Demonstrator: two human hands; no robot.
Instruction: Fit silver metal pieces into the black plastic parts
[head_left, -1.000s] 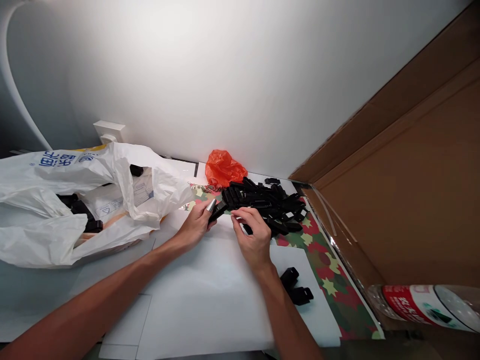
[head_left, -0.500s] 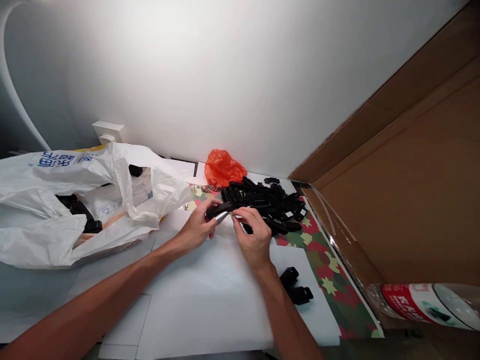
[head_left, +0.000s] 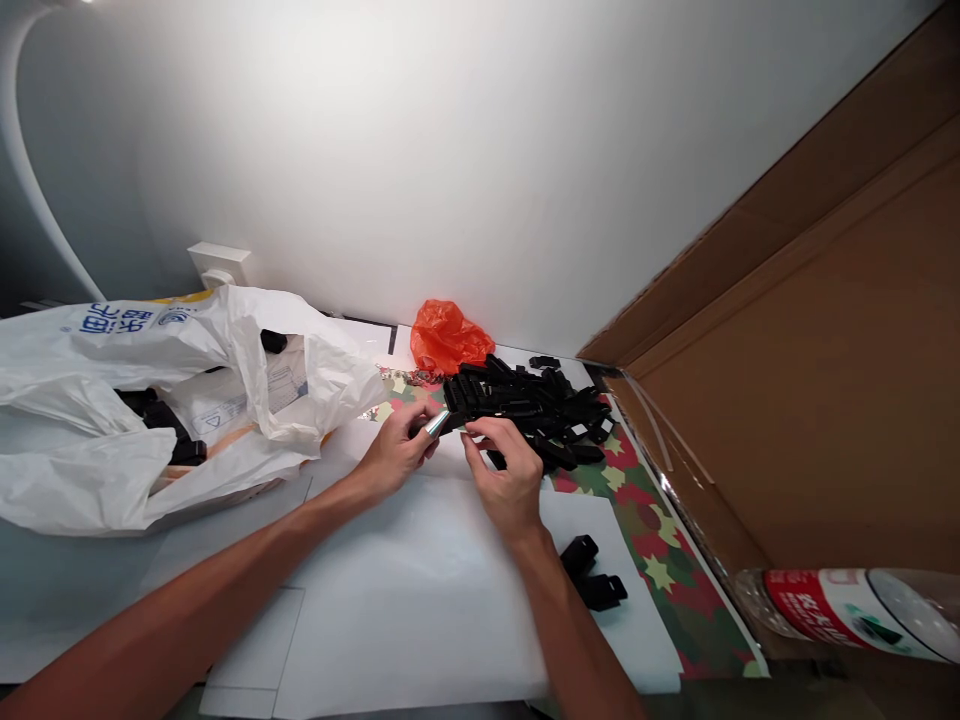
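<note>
My left hand (head_left: 397, 450) is closed around a small black plastic piece (head_left: 454, 421), which juts out past the fingers. A silvery, tapered metal piece (head_left: 437, 423) sits at the left thumb's tip, perhaps worn over it; I cannot tell which. Close by on the right, my right hand (head_left: 506, 470) has its thumb and index finger pinched together at the black piece's near end. A thin pale sliver shows at that pinch, too small to name. Just behind both hands lies a heap of black plastic pieces (head_left: 555, 400).
On the left, a white plastic bag (head_left: 90, 490) lies open with black pieces inside. An orange plastic bag (head_left: 450, 335) is crumpled against the wall. Two black pieces (head_left: 600, 590) rest beside my right forearm. Cardboard (head_left: 810, 350) and a labelled bottle (head_left: 832, 607) are at the right.
My left hand has turned slightly, so the silvery piece points more upward and the black piece shows less. The right hand has stayed nearly in place, still pinched.
</note>
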